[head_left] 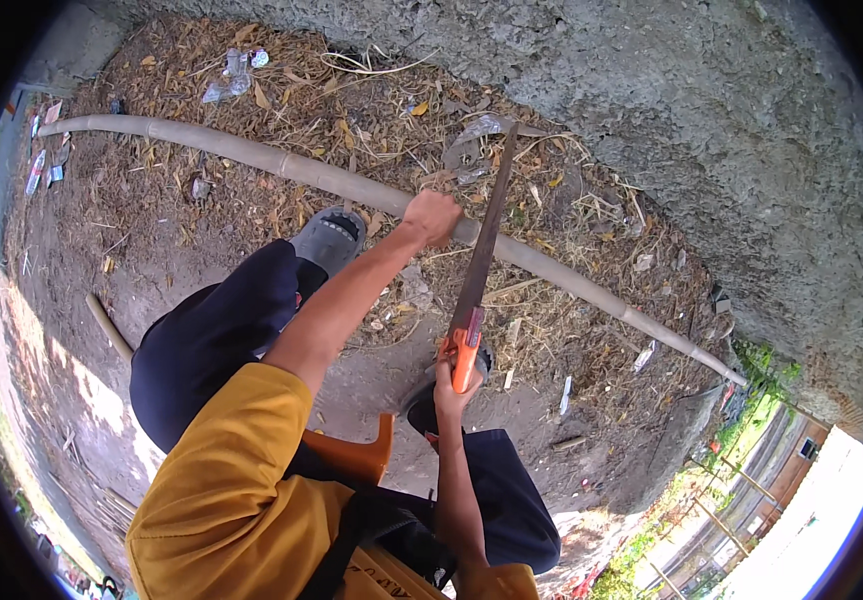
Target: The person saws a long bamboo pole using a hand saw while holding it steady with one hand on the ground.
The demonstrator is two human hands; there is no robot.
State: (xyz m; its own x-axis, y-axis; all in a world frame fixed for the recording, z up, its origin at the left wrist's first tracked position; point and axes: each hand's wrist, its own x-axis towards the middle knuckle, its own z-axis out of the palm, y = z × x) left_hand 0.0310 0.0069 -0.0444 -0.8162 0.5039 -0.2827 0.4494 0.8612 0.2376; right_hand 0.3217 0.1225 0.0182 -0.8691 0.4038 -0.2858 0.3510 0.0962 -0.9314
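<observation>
A long pale bamboo pole [281, 163] lies across the dirt ground, curving from far left to lower right. My left hand [432, 215] grips the pole near its middle. My right hand [450, 385] is shut on the orange handle of a hand saw [481, 262], whose dark blade runs up and crosses the pole just right of my left hand. My foot in a grey sandal [330, 238] rests against the pole, left of that hand.
A rough concrete wall [711, 110] rises behind the pole. Dry leaves, straw and scraps of plastic litter [235, 75] cover the ground. A shorter stick [109, 326] lies at the left. An orange seat [356, 455] is under me.
</observation>
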